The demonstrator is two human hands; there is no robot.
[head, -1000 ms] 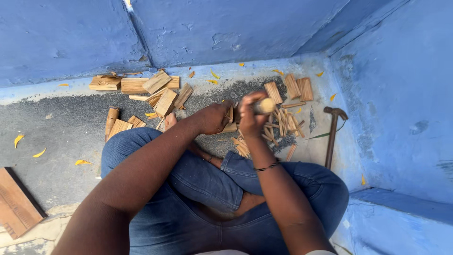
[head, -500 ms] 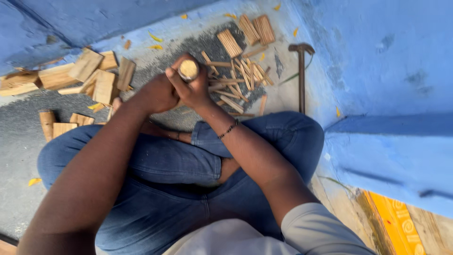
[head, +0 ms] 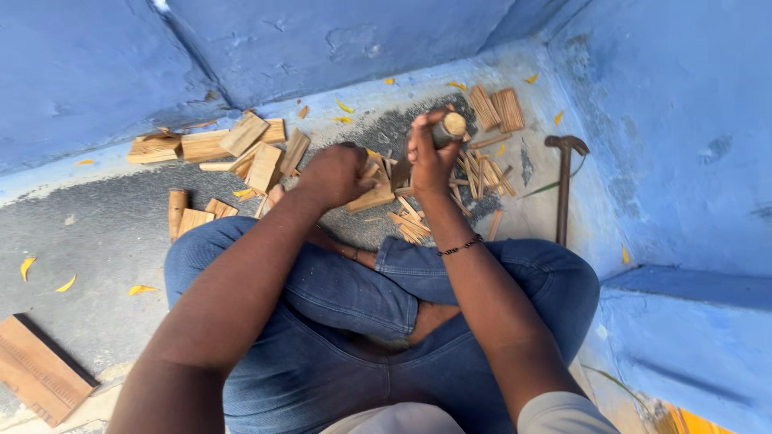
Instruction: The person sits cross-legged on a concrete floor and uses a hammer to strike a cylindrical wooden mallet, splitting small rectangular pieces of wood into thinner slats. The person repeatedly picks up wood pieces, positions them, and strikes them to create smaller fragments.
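Wood splitting, by the look of it, down on the floor in a blue corner. Right hand up in the middle, just past the crossed legs, grip shut tight round a round wooden handle, pale end poking out on top. Something dark under that hand, maybe a blade; too hidden to be sure. Left hand just left of it, grip closed too, curled over a flat wood piece lying tilted on the floor. Fingers tucked under, so no telling how hard the squeeze is. Both hands close together, almost touching.

Thin sticks heaped right behind the hands and a little to the right, more of them near the right knee. Bigger blocks piled far left, by the wall. Hammer flat on the floor at the right, well apart from both hands, untouched. Long board at the near left edge. Yellow leaves scattered about.

Probably mid-cut: tool set on the wood piece, one more thin stick about to come off. Next move, as a guess: a steady hold with the left, a straight push or tap down with the right, and left fingers kept clear of the dark edge.
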